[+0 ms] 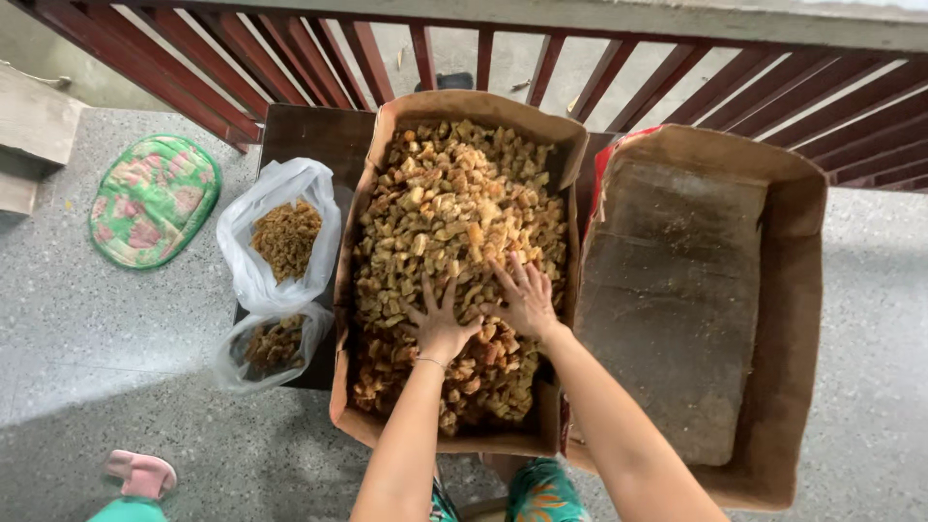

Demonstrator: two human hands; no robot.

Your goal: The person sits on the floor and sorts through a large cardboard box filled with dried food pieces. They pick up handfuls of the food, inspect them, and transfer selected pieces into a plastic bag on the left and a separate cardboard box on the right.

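Both hands, left hand (440,324) and right hand (525,298), lie flat with fingers spread, gripping nothing, on golden dried pieces (449,208) filling the centre cardboard box (387,126). An empty cardboard box (793,290) sits right; two plastic bags (253,266) sit left.

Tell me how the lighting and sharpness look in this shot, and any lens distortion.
Head view: soft, even daylight, no glare; a faint shadow darkens the floor at lower left. Both hands, left and right, and the chunks in the middle box are sharp. The wide lens bows the railing and splays the empty box outward at the frame edge.
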